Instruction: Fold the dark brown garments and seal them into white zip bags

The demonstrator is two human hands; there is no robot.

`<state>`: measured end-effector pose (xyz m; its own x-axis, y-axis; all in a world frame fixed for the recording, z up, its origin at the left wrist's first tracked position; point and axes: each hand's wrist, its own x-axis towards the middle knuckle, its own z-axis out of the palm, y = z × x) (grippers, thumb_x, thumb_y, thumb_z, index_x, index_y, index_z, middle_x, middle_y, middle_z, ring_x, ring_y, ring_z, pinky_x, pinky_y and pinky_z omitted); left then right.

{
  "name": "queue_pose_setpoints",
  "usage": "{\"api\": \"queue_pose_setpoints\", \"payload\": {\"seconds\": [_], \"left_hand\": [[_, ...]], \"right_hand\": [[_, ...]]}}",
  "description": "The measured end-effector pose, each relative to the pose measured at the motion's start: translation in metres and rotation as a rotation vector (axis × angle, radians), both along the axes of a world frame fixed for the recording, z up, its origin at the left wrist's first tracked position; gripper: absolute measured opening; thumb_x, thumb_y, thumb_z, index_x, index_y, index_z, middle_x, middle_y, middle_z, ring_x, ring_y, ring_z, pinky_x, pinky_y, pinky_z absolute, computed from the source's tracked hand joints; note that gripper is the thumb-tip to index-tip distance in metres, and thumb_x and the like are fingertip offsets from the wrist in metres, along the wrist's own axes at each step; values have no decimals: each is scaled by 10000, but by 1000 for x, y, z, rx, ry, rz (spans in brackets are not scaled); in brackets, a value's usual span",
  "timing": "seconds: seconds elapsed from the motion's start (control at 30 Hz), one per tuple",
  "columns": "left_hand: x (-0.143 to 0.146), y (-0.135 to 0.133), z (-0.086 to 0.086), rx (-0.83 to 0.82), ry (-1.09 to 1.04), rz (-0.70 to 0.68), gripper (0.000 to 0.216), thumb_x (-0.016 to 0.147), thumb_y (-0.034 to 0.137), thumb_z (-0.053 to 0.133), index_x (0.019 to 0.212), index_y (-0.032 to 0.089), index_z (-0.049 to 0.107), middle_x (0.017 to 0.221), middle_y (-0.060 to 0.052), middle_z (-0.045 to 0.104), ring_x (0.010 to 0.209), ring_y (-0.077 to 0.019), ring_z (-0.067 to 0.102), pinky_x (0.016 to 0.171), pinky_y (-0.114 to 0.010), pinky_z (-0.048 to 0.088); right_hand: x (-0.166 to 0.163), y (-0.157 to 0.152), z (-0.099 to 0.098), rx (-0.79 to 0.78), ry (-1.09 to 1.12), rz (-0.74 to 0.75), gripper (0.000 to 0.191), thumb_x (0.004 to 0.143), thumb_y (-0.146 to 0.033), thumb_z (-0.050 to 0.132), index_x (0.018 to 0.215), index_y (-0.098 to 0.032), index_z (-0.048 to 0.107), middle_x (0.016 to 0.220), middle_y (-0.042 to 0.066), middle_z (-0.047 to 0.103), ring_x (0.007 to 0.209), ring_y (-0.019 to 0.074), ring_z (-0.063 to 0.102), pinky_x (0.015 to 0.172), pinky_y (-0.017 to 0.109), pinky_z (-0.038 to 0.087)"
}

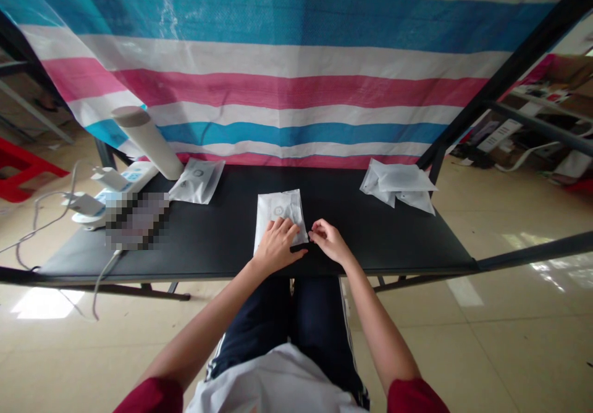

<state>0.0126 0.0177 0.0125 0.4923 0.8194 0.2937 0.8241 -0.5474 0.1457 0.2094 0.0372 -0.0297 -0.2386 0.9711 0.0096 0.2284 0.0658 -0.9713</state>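
Observation:
A white frosted plastic pouch (279, 209) lies flat on the black table (222, 240) just in front of me. My left hand (277, 246) rests flat on its near end, fingers spread, pressing it down. My right hand (328, 240) is at the pouch's near right corner with fingertips pinched together on the corner or edge. What lies inside the pouch is faint, a round outline.
Several more white pouches (398, 184) are piled at the table's back right. Another pouch (197, 180) lies back left beside a white tube (148, 141). A power strip with plugs and cables (99, 197) sits at the left edge. A striped tarp (287, 61) hangs behind.

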Motion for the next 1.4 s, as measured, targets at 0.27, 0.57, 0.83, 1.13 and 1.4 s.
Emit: {"api": "queue_pose_setpoints", "payload": {"seconds": [0.27,0.57,0.83,1.13,1.4], "left_hand": [[-1,5,-7,40,-13,-145,175,957,277,509,888,182,640,862,-60,640,845,-214,560,758,-351,372],[-3,-2,-10,85,-42,-264,267,978,183,428,867,182,670,783,-43,624,753,-174,541,687,-326,372],[4,-32,-9,99,-174,-320,278,992,209,428,914,181,693,755,-43,626,729,-160,562,663,-317,415],[14,-89,-11,54,-308,-361,286,986,208,453,851,203,704,715,-20,656,682,-141,573,649,-311,429],[5,-86,-12,-57,-434,-269,256,979,266,506,888,238,744,835,-25,731,797,-147,632,768,-324,455]], "right_hand": [[-18,-4,18,-93,174,70,331,751,-467,678,747,-217,462,624,-61,510,596,118,507,591,249,411],[-21,0,4,-208,212,-9,401,699,-421,696,750,-248,338,566,-91,496,499,112,501,493,225,402],[-25,18,-1,-56,66,-123,349,697,-345,627,704,-257,289,546,-93,441,476,106,462,491,230,385],[-1,37,-1,26,-18,-374,364,697,-439,655,728,-258,340,565,-63,512,520,139,526,523,266,448],[13,-33,12,-316,123,-137,491,717,-532,716,1050,-207,558,689,-12,644,609,173,628,541,292,527]]}}
